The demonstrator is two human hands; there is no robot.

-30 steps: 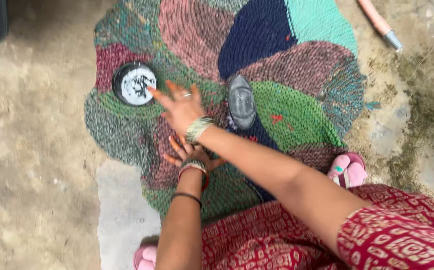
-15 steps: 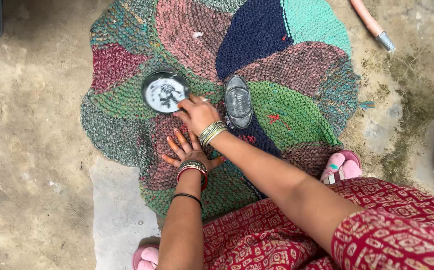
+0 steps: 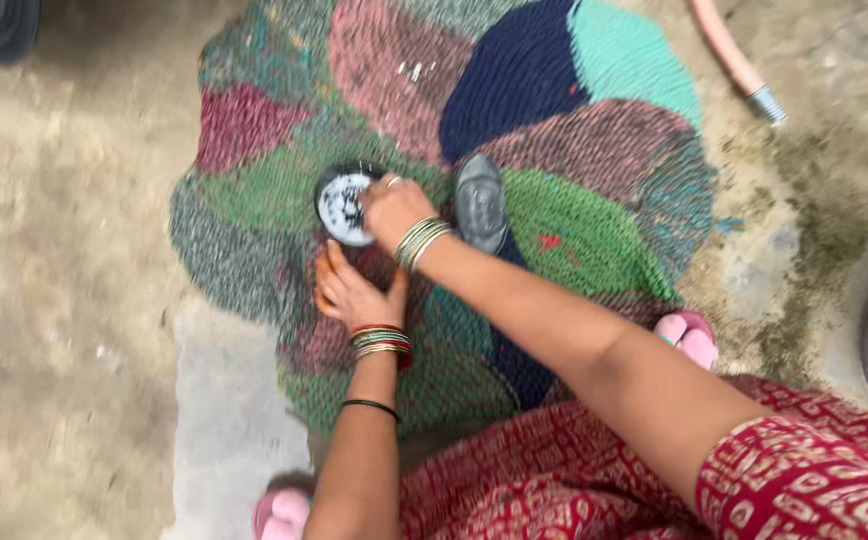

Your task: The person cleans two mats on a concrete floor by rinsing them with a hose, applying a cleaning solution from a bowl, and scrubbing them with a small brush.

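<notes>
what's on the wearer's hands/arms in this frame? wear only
Left hand: stacked bangles at the wrist, red, green and gold, plus a thin black band higher up the forearm. Right hand: stack of gold and pale bangles, and a ring on one of the fingers. Red patterned sleeve on the right upper arm.

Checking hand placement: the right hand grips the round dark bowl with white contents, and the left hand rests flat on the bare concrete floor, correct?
Not quite. In the head view the left hand rests on the multicoloured woven rug, not the concrete; the right hand does grip the round dark bowl with white contents.
</notes>
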